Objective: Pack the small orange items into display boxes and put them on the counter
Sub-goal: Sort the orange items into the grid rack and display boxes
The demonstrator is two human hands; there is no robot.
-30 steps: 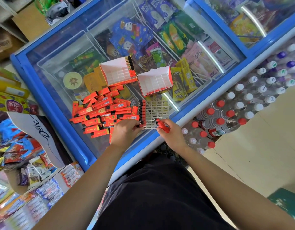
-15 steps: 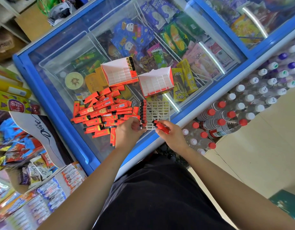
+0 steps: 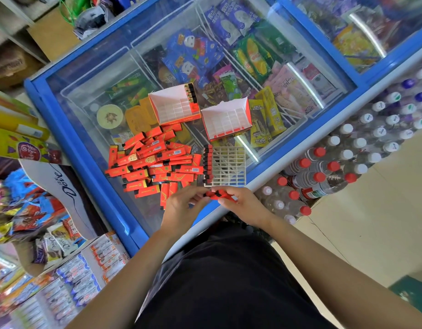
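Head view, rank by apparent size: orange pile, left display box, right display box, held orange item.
1. Orange pile
2. Left box and right box: look alike, not ranked
3. Held item

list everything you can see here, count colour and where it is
loose small orange cardboard packs: many, orange with black ends, heaped on the freezer glass
clear plastic grid tray: one, clear, right of the heap, left column filled
cardboard display boxes: two, white and orange, beyond the heap; left holds one row of packs, right looks empty
blue-framed glass-top freezer: one, blue, underneath
plastic water bottles: many, red, white and purple caps, right of the freezer
packaged snacks: many, mixed colours, left of the freezer
held orange pack: one, orange, between both hands
left hand: pinches the pack's left end
right hand: grips its right end
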